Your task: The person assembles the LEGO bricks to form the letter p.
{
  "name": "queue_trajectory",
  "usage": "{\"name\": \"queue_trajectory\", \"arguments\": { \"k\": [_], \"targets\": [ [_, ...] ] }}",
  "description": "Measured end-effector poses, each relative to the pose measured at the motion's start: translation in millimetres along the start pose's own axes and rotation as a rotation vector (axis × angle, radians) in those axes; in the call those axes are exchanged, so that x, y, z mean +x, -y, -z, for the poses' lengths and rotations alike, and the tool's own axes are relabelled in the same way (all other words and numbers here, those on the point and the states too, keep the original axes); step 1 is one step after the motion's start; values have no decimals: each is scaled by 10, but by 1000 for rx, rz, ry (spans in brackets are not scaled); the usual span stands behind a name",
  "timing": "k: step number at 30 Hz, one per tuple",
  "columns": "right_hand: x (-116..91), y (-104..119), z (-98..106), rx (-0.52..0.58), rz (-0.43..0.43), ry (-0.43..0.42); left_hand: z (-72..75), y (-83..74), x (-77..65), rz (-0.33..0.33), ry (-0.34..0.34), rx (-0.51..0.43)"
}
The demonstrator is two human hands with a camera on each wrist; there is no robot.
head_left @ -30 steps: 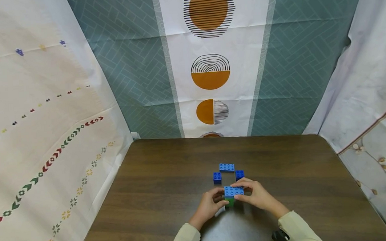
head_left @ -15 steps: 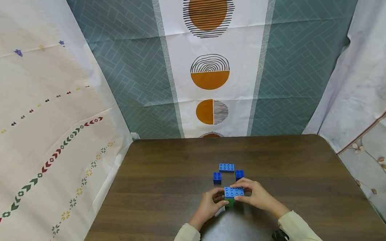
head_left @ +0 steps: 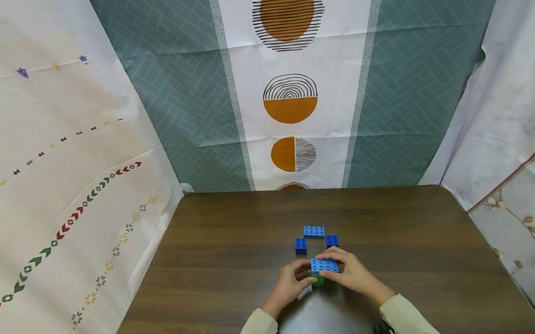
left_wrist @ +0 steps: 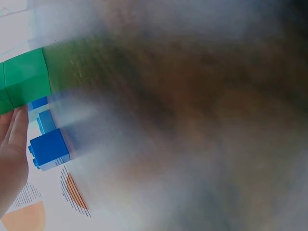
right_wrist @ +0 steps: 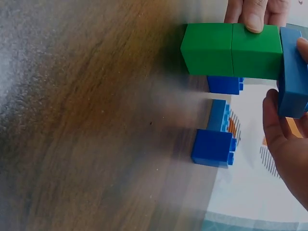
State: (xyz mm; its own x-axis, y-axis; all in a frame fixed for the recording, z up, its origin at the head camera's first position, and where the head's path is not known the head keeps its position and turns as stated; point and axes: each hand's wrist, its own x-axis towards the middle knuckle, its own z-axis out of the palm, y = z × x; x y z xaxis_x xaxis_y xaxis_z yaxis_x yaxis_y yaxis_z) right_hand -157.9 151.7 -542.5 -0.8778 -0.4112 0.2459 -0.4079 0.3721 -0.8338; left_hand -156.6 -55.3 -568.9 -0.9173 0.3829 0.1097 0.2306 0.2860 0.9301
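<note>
Head view: over the brown wooden table (head_left: 230, 229), my left hand (head_left: 289, 284) pinches two stacked green blocks (right_wrist: 209, 50), smooth-sided and squarish, while my right hand (head_left: 355, 273) pinches the light-blue oblong brick (head_left: 323, 263) at their top, studs up, jutting out to my right. My right fingers cover part of it. Beyond lie a light-blue eight-stud brick (head_left: 314, 231) and, nearer, two dark-blue four-stud bricks (head_left: 301, 247), the right one just past my right fingertips.
</note>
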Motion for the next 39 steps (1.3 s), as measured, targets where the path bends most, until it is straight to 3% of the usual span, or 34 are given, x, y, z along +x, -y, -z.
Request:
{"name": "queue_trajectory", "arguments": {
  "k": [4, 13, 24, 33, 39],
  "targets": [
    [18, 27, 4, 13, 5, 12, -1, 84, 18, -6, 7, -2],
    [16, 98, -10, 5, -68, 20, -11, 83, -7, 13, 17, -8],
    [26, 75, 1, -7, -64, 16, -20, 39, -13, 22, -11, -39],
    [44, 100, 6, -63, -72, 37, -14, -13, -22, 52, -23, -113],
    [37, 88, 32, -71, -52, 31, -25, -22, -26, 68, -33, -225]
  ]
}}
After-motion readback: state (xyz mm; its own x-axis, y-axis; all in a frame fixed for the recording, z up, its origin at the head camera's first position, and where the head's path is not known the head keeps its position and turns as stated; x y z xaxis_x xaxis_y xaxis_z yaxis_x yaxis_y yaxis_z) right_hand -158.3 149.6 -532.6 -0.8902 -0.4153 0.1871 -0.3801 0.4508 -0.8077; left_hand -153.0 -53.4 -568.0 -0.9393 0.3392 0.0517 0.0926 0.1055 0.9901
